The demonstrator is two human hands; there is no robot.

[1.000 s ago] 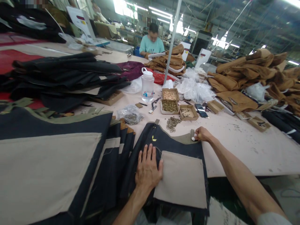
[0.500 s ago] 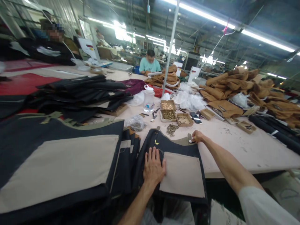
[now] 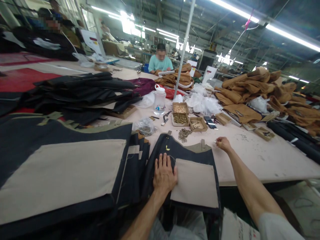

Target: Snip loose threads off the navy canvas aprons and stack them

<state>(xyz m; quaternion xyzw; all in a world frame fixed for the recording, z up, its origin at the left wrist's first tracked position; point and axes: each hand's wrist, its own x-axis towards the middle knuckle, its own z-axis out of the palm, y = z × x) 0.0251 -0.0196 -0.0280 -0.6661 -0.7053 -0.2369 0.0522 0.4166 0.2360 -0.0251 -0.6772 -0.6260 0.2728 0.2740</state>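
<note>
My left hand (image 3: pixel 165 175) lies flat with its fingers stretched out on a dark navy garment panel (image 3: pixel 193 155). A beige pocket patch (image 3: pixel 195 183) on the panel is beside my thumb, and a small yellow mark (image 3: pixel 167 148) shows just beyond my fingertips. My right hand (image 3: pixel 223 144) is closed in a pinch over the table, right of the panel and apart from it. A small white piece shows at its fingertips, too small to name. Near it, an olive tab (image 3: pixel 203 144) stands up from the panel's curved edge.
Further dark panels (image 3: pixel 82 160) are stacked on the left. Beyond are loose metal rings (image 3: pixel 184 134), a box of brass-coloured pieces (image 3: pixel 180 119), a water bottle (image 3: pixel 159 100) and a metal pole (image 3: pixel 184 48). Brown garments (image 3: pixel 252 90) are heaped right; a co-worker (image 3: pixel 160 61) sits across the table.
My right hand has moved off the panel's tab toward the right, still pinched. My left hand stays flat on the panel. The camera view has shifted.
</note>
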